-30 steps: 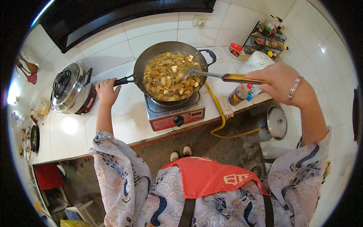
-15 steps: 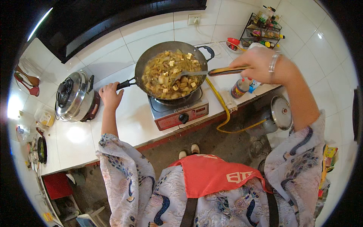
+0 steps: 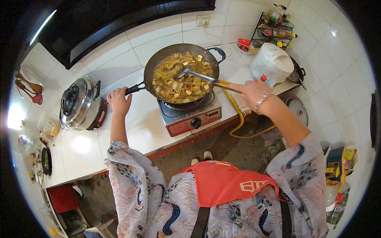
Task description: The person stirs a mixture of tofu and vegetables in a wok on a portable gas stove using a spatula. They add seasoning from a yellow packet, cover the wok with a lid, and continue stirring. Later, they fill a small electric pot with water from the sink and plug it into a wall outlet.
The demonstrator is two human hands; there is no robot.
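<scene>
A dark wok [image 3: 149,63] sits on a single-burner gas stove [image 3: 180,126], full of stewed food in broth [image 3: 170,89] with pale yellow cubes and chunks. My left hand [image 3: 119,101] is closed round the end of the wok's black side handle [image 3: 135,89]. In my right hand [image 3: 256,95] is the wooden-and-black handle of a metal spatula [image 3: 202,76]. The spatula reaches over the wok's right rim, and its head dips into the food near the middle, partly covered by it. A bracelet circles my right wrist.
Left of the stove stands a lidded electric cooker [image 3: 81,107]; a white rice cooker [image 3: 272,61] is at the right. A yellow gas hose [image 3: 241,123] loops over the counter edge. Bottles fill a black rack [image 3: 274,33] in the back corner, beside a red bowl [image 3: 244,43].
My right hand has come lower and nearer to me. The spatula has swung round, its handle now sloping down toward the right. My left hand stays on the wok handle.
</scene>
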